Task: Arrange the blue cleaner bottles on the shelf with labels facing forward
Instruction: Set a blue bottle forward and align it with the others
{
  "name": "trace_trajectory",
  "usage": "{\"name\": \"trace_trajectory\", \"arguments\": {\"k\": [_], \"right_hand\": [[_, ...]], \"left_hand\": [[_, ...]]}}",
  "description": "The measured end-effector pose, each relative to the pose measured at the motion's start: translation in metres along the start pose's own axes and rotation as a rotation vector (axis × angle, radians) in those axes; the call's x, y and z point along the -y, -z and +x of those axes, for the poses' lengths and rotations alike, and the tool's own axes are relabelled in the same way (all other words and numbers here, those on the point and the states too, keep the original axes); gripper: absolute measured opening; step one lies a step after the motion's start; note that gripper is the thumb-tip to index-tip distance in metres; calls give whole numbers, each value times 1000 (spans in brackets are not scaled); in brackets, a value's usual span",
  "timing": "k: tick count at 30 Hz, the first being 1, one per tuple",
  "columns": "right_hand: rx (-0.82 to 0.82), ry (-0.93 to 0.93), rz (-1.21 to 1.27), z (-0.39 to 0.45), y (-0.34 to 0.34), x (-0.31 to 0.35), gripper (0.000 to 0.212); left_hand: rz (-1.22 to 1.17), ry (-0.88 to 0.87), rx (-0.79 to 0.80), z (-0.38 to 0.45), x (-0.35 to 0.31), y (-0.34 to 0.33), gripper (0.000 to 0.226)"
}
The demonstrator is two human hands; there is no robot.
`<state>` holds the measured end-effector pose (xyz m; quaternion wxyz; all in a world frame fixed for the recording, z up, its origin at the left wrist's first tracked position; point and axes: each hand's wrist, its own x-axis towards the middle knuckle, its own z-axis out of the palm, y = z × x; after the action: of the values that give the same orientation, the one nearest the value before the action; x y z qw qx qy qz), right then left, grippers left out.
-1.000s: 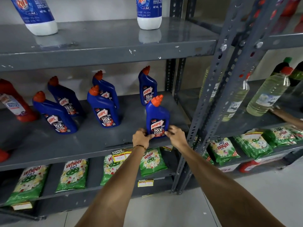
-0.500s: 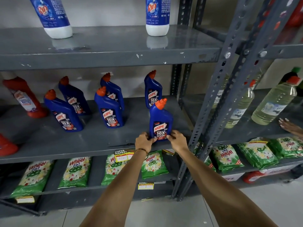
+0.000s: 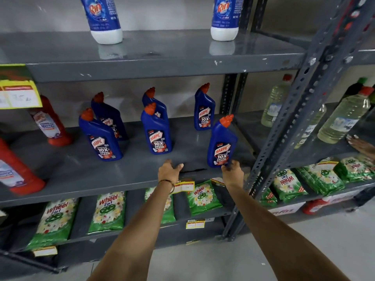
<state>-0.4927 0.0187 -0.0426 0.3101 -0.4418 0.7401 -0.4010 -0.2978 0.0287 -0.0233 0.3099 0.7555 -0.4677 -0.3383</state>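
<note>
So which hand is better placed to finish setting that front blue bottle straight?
The right hand, probably: its fingers touch the base of the front Harpic bottle, while the left hand rests open on the shelf, apart from it.

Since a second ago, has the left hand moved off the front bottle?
Yes. The left hand has let go and shifted left along the shelf edge, away from the upright post; only the right hand touches the front bottle.

You have six blue Harpic bottles (image 3: 155, 134), two red bottles (image 3: 50, 122), two Rin bottles (image 3: 103, 19) above, and several green Wheel packets (image 3: 108, 211) below
</note>
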Motion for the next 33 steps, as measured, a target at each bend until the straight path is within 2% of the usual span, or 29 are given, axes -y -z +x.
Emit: {"name": "trace_trajectory", "arguments": {"k": [5,12,15,22,26,28,30,33], "right_hand": [[-12,-15,-4,-38,-30,12,34],[99,57,-45,-68,-80,40,35],[159,67,-33,-65,-100,56,45],[282,85,-76,-32,-138,79,49],[358,72,-62,-10,-149,91,59],[393,79,-61,-1,-153,96,64],[420,94,-38,6,-158,99,66],[440,136,22,11,-163,99,58]], "left_hand": [[43,-35,27,7,31,40,48],[22,-33,28,21,58,82,57],[-7,-26,12,32,62,91,58],[-109,21,22,66,59,93,65],[-116,16,36,85,47,89,68],[-101,8,31,93,41,87,64],[-87,-28,27,100,38,83,51],[-102,-65,44,107,35,79,39]]}}
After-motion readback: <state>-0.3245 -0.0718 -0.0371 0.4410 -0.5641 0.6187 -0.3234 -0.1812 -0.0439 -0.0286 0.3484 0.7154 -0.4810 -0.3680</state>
